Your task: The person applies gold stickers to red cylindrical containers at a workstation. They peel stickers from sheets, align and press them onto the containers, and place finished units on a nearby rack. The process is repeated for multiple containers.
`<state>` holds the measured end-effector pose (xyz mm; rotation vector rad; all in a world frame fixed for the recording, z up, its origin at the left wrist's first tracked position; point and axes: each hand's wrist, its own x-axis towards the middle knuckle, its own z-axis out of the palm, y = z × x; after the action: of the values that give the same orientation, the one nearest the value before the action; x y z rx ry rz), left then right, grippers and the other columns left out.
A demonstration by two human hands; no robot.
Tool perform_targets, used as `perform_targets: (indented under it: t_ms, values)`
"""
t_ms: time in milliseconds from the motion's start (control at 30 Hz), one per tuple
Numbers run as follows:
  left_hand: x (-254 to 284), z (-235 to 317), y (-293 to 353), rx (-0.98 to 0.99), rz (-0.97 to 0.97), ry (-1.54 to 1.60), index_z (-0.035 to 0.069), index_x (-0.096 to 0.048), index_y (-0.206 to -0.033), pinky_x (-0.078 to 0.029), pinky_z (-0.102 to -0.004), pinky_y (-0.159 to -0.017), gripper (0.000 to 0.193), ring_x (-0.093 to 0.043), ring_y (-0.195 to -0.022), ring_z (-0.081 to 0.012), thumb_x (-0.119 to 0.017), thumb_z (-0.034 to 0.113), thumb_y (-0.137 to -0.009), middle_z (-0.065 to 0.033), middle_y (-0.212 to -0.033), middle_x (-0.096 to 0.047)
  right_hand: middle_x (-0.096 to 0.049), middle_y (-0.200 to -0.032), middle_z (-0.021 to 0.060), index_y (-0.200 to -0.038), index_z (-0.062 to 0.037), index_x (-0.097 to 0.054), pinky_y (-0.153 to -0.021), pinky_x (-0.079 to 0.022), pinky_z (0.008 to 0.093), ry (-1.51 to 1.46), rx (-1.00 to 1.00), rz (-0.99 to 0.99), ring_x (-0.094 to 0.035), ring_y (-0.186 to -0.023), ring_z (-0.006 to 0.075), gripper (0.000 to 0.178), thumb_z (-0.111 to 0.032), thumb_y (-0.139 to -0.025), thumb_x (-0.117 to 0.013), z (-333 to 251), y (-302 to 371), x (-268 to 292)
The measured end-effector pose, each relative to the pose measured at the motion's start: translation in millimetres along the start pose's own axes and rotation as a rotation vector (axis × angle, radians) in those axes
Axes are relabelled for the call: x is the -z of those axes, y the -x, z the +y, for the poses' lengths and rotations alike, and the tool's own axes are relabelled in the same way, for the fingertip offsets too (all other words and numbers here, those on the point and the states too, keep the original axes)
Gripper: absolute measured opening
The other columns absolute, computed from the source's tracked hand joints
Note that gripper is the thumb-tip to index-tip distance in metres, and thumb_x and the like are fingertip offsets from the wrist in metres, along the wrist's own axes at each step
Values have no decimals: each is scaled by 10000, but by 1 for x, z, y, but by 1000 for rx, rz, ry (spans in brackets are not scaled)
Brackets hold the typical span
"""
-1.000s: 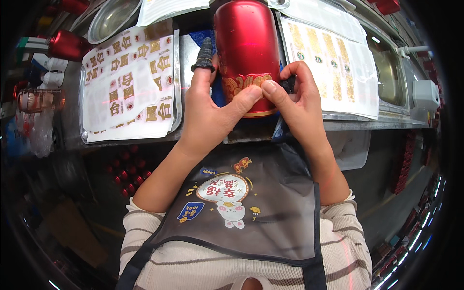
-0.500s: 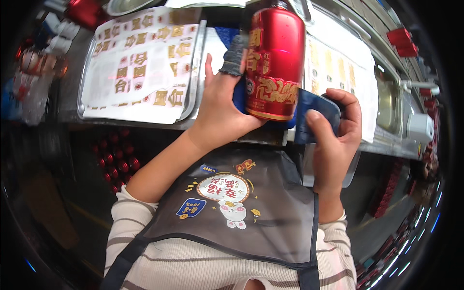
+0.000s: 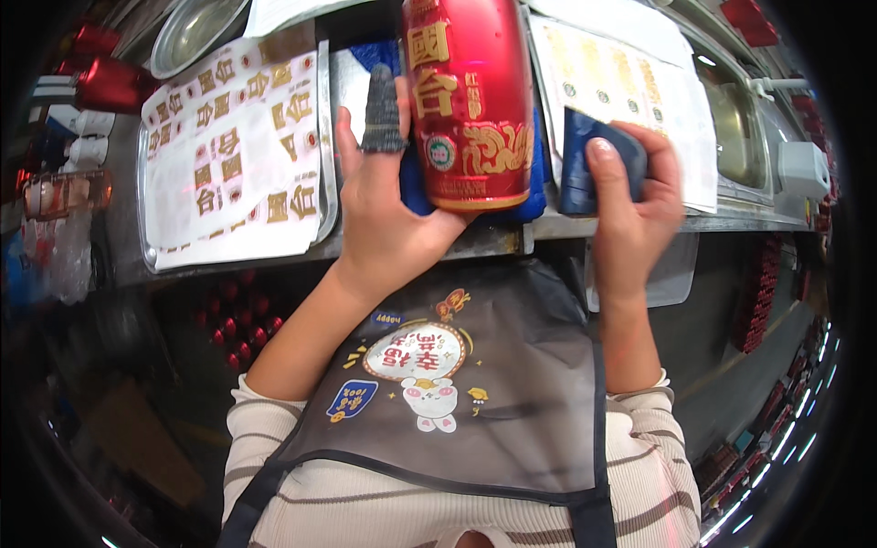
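A glossy red bottle point(image 3: 475, 100) with gold characters and a gold dragon decal leans over a blue cloth point(image 3: 534, 173). My left hand point(image 3: 393, 196) holds it at the lower left, thumb beneath the base. Dark ribbed finger covers point(image 3: 382, 114) wrap part of that hand. Pinched between thumb and fingers of my right hand point(image 3: 639, 201) is a flat dark-blue scraper point(image 3: 585, 164), apart from the bottle on its right. The bottle's top runs out of view.
Left of the bottle, a metal tray point(image 3: 146, 215) carries decal sheets point(image 3: 228, 146). More gold-printed sheets point(image 3: 603, 68) lie to the right, beside a water-filled sink point(image 3: 742, 137). A metal bowl point(image 3: 196, 41) stands far left; red bottles point(image 3: 242, 320) stand below the counter.
The bottle has turned, bringing its large gold characters further round to the front. My right hand has drawn the scraper away from its side. The whole view has also shifted.
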<state>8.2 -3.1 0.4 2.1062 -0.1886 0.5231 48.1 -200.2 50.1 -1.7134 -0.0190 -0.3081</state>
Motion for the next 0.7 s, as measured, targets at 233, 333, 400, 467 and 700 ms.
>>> perform_targets:
  t_ms: [233, 333, 400, 467, 700]
  values:
    - [0, -2, -3, 61, -31, 12, 0, -471, -1377, -65, -634, -1161, 895, -562, -1206, -323, -884, 384, -681, -125, -1266, -598, -643, -902, 54, -1063, 4, -609, -747, -484, 249, 122, 76, -165, -591, -820, 116, 231, -93, -882, -715, 35, -18, 2]
    - [5, -7, -5, 123, -99, -46, 24, -501, -1336, -75, -635, -1164, 846, -573, -1166, -327, -880, 399, -679, -117, -1224, -602, -642, -944, 49, -1068, 10, -606, -779, -478, 248, 0, 228, -174, -585, -867, 112, 248, -116, -890, -725, 9, 1, -5]
    - [5, -7, -4, 130, -127, -67, 42, -516, -1314, -77, -638, -1164, 816, -576, -1152, -330, -877, 408, -681, -114, -1204, -605, -635, -935, 43, -1044, 7, -608, -782, -474, 246, 174, 434, -205, -574, -875, 109, 230, -127, -895, -721, 14, 1, -14]
    - [5, -8, -3, 141, -124, -38, 53, -521, -1306, -75, -642, -1162, 799, -576, -1153, -327, -873, 413, -685, -113, -1197, -610, -633, -924, 45, -1015, 1, -613, -765, -477, 241, 127, 81, -112, -578, -846, 108, 215, -122, -885, -731, 33, -21, -9]
    - [9, 1, -5, 56, -80, -108, 57, -485, -1389, -87, -581, -1172, 878, -555, -1260, -303, -891, 376, -678, -146, -1309, -609, -635, -916, 54, -998, -3, -623, -709, -481, 234, 219, 261, -89, -582, -780, 115, 157, -99, -906, -707, 28, -31, -17]
